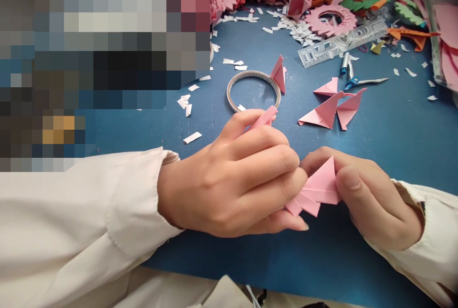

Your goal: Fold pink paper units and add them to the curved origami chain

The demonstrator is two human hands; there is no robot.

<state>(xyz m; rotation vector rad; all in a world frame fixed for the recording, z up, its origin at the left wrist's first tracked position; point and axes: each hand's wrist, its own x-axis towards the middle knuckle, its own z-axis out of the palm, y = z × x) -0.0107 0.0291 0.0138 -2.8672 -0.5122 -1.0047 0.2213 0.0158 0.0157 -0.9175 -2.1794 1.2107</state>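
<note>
My left hand [239,179] is closed around a pink folded-paper piece [322,184] made of several overlapping pointed units. Part of that paper sticks out above my left index finger, and most of its middle is hidden by the fingers. At its right end, my right hand [372,198] pinches the same piece between thumb and fingers. Just beyond my left hand lies a roll of tape [231,89]. A single pink folded unit [278,75] leans at the roll's right side. Several more pink folded paper units [322,110] rest on the table beyond my right hand.
Past the loose units lie scissors [352,81] and a clear plastic ruler [341,41]. A pink paper ring [331,19], orange and green paper shapes, and white scraps [300,29] crowd the back of the blue table [404,146]. The upper left is pixelated.
</note>
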